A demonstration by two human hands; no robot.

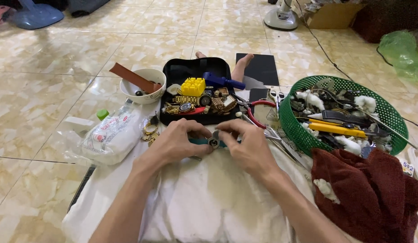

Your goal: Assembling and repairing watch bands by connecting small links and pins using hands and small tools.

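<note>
Two hands are closed on one small wristwatch (214, 142) over the white cloth (209, 202), near its far edge, just before the black tray (173, 72). The left hand (175, 145) pinches the teal strap; the right hand (249, 146) grips the round case from the other side. The watch is judged light, its strap pliable, its crystal fragile; it is best held by the case edges.

small round watch (213, 142), teal strap, pinched over white cloth (209, 198)
</note>
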